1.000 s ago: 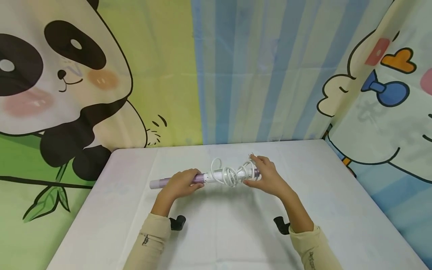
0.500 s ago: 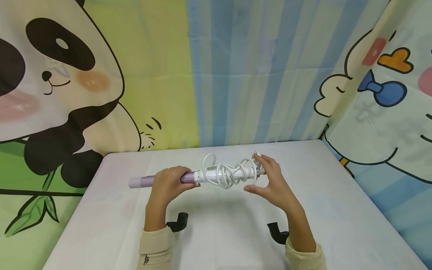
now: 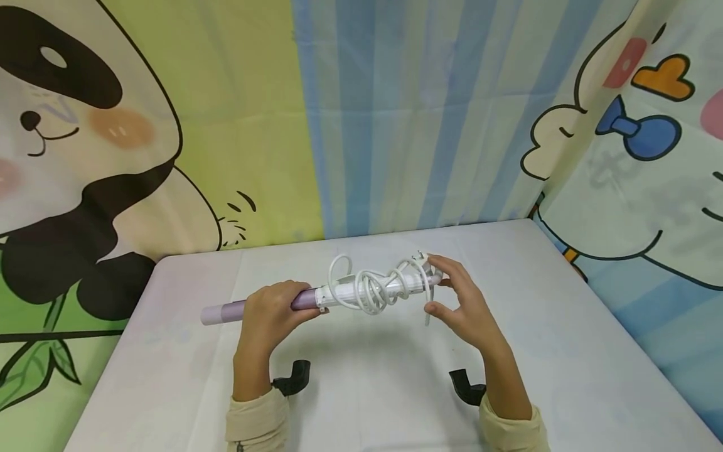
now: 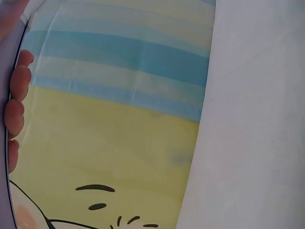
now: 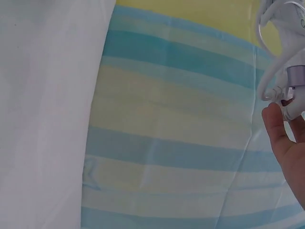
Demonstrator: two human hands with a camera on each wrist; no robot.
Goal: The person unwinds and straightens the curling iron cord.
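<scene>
A slim purple-and-white hair iron (image 3: 344, 292) is held in the air above the table, tilted slightly up to the right. A white power cord (image 3: 369, 295) is wound in loose loops round its white part, with a two-pin plug (image 3: 420, 257) near the right end. My left hand (image 3: 271, 314) grips the purple part from above; its fingertips (image 4: 20, 83) show along the edge in the left wrist view. My right hand (image 3: 465, 304) is at the other end, fingers curved by the plug and thumb at the cord. In the right wrist view the thumb (image 5: 274, 119) touches the cord's ribbed end.
A white-covered table (image 3: 373, 402) lies below the hands. Behind it hangs a striped and green cartoon backdrop (image 3: 390, 125), with a printed side sheet (image 3: 632, 201) on the right. Black curved wrist mounts (image 3: 295, 378) stick out beside both wrists.
The hair iron has shifted left and its right end has risen. My right hand's thumb has come away from the iron's body and now lies by the cord. My left hand keeps its grip.
</scene>
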